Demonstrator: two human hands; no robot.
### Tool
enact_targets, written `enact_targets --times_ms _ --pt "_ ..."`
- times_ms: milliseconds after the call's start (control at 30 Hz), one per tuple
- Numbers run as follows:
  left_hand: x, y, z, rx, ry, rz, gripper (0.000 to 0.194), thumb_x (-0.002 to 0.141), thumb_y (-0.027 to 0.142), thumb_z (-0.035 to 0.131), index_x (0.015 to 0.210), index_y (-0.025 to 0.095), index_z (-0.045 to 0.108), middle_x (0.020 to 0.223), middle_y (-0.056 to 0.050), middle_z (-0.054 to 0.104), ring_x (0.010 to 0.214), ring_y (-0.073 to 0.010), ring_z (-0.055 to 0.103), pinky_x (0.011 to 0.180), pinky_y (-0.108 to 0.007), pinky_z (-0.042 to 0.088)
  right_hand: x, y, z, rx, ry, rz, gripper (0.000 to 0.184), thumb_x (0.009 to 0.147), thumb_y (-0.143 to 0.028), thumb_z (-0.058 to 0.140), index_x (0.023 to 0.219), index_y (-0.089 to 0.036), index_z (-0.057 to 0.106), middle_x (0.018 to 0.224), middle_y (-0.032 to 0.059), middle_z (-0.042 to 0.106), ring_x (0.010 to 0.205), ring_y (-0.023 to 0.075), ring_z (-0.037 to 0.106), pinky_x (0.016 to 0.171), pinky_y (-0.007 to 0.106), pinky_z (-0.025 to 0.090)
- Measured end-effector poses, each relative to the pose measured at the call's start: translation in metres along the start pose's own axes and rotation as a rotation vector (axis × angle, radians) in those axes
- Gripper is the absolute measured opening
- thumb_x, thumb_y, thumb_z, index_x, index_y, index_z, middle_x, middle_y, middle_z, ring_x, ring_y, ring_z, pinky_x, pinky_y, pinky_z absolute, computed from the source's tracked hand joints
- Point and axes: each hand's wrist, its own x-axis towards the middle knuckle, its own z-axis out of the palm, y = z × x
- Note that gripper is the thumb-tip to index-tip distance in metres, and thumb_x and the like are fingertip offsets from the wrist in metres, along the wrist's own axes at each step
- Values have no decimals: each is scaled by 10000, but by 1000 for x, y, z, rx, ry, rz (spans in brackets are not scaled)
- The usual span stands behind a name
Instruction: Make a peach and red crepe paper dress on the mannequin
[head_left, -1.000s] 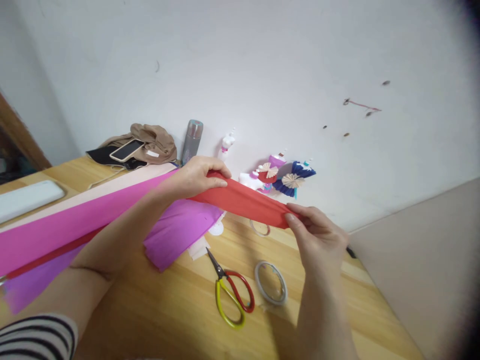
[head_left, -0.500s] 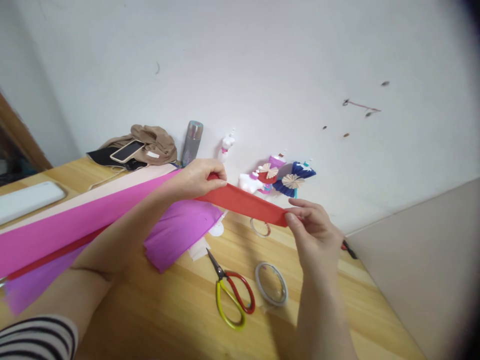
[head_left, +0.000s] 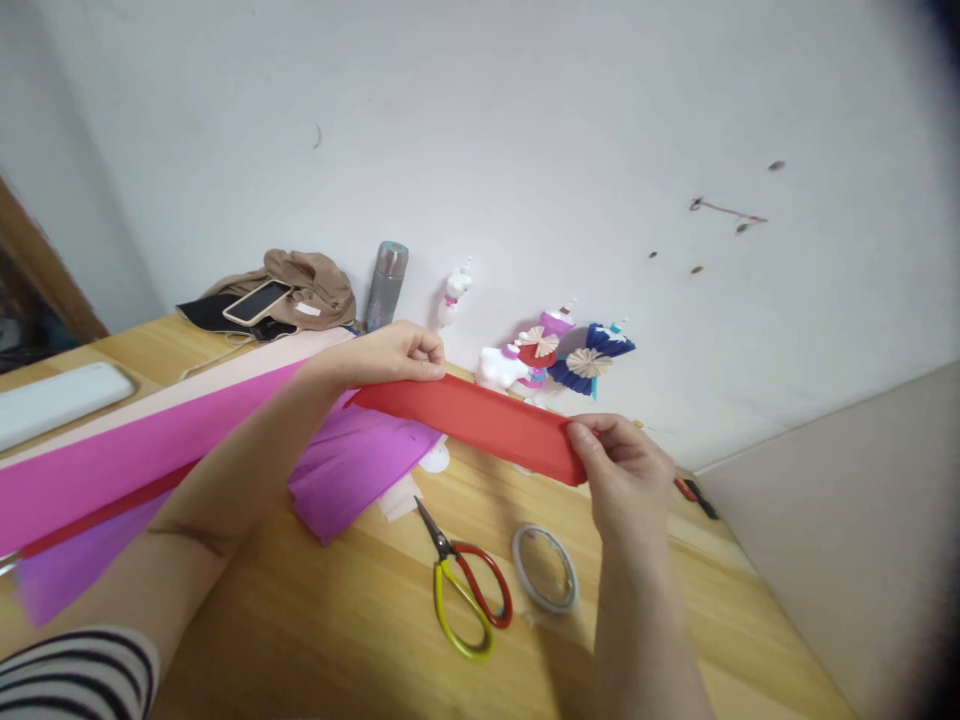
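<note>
One long, narrow red strip (head_left: 480, 422)

- The scissors (head_left: 444, 549) were red, yellow and dark grey.
- The strip (head_left: 472, 421) beyond the scissors was red.
- The sleeve (head_left: 81, 672) left of the scissors was white, striped black.

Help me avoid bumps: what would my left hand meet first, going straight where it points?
Beyond the red strip it holds, the left hand would probably meet the lower white figurine, though depth is unclear.
</note>
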Motion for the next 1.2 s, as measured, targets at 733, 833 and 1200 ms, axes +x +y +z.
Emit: enact_targets --times_ms 733,833,1200 --pt "7 -11 4 242 150 169 130 767 227 555 729 145 648 656 14 605 630 -105 514 613 -220 381 2 2 -2 -45 -2 -97 140 741 -362 727 680 -242 689 589 -11 631 546 149 558 521 280 456" --pt "4 -4 1 193 100 133 128 766 233 558 697 145 619 623 27 561 596 -89 474 587 -210 362 3 2 -1 29 -6 -22 140 707 -355 749 657 -243 681 554 -22 619 498 135 534 483 268 434" --pt "4 -10 2 379 212 219 159 799 186 545 807 149 699 806 -28 713 758 -133 611 714 -230 436 1 8 -12 -249 24 -308 93 810 -339 702 817 -251 732 785 24 735 747 209 671 719 366 521"
